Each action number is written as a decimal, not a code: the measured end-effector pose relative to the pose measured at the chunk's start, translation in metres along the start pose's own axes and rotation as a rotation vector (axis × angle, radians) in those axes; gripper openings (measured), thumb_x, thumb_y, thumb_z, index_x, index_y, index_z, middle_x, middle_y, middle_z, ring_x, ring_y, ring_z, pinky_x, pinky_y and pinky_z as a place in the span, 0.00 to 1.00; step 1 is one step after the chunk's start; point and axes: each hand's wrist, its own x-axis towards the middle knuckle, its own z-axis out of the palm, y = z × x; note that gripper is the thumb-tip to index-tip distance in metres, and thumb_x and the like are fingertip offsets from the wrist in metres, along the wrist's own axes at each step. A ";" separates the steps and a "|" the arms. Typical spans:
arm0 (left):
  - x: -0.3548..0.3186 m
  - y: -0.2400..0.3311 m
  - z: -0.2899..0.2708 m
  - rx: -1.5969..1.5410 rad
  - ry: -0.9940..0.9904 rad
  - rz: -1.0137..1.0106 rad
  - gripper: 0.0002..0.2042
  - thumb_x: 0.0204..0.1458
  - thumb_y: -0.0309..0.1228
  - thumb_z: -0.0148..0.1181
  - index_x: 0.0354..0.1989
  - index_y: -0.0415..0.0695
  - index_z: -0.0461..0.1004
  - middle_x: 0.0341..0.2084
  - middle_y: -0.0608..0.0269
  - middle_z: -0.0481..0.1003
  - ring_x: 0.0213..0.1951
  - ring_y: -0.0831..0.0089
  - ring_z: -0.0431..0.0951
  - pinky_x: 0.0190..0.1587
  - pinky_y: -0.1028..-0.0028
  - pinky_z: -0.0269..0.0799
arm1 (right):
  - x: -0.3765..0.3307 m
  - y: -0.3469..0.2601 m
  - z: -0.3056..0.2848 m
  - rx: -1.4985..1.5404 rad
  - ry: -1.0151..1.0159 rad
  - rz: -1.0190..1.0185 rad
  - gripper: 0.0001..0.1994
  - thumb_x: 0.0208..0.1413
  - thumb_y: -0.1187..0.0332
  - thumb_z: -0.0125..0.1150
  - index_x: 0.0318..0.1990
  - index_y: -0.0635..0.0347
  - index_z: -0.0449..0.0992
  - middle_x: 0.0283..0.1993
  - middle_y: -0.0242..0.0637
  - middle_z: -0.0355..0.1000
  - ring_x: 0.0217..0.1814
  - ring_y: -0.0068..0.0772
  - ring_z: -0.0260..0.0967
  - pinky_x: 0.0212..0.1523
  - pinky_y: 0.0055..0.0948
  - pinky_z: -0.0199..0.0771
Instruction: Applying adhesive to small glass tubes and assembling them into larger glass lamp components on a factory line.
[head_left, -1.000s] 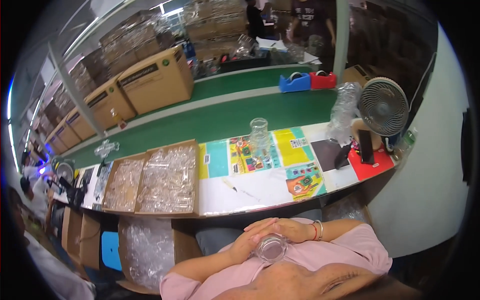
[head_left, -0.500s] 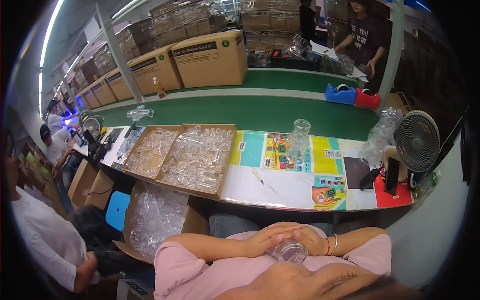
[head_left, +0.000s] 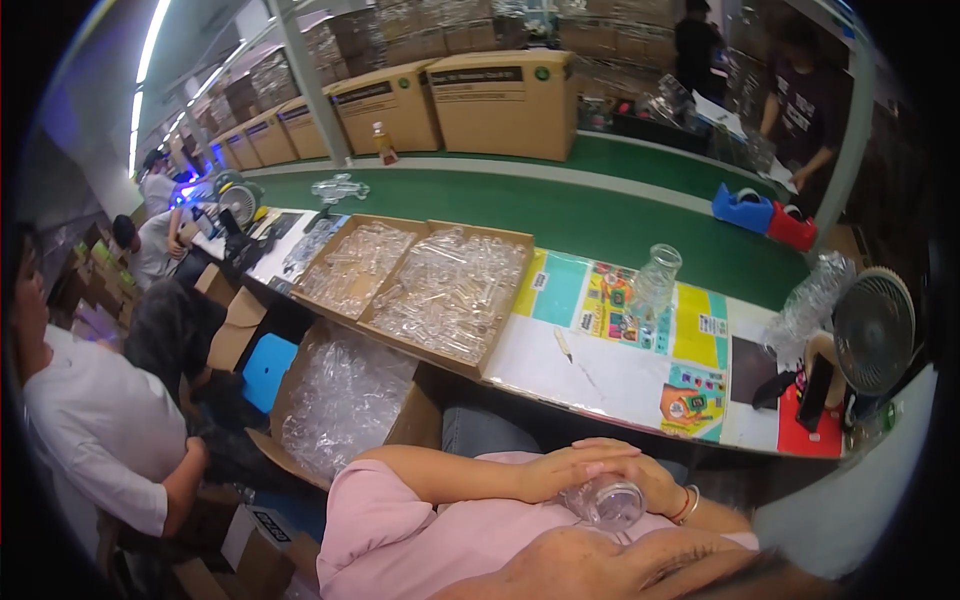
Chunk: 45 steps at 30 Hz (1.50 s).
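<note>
My left hand (head_left: 560, 472) and my right hand (head_left: 655, 487) are folded together close against my body, below the table's front edge. Between them they clasp a clear bottle-like vessel (head_left: 615, 505), its round end showing under the fingers. The rest of it is hidden by my hands. A similar clear vessel (head_left: 660, 268) with a narrowed neck stands upright on the table's printed sheets. In front of me lies a small pale-handled knife-like tool (head_left: 563, 345).
Two open cardboard trays (head_left: 484, 362) hold many clear pieces. Below them, a carton (head_left: 405, 420) contains clear plastic bags. A fan (head_left: 873, 330), a dark phone (head_left: 818, 385) and a red-and-blue tape dispenser (head_left: 765, 214) stand at right. A person in white (head_left: 110, 420) sits at left.
The view has turned, so the table and trays appear tilted and farther right. My hands stay clasped round the clear vessel. The person at left appears to have shifted slightly.
</note>
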 end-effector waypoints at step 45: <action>-0.014 -0.002 0.016 0.083 0.117 0.045 0.23 0.65 0.40 0.34 0.61 0.37 0.61 0.61 0.52 0.59 0.64 0.58 0.55 0.66 0.64 0.46 | -0.007 -0.005 0.025 0.096 0.145 0.129 0.26 0.68 0.55 0.30 0.50 0.64 0.74 0.57 0.53 0.66 0.62 0.50 0.60 0.62 0.40 0.56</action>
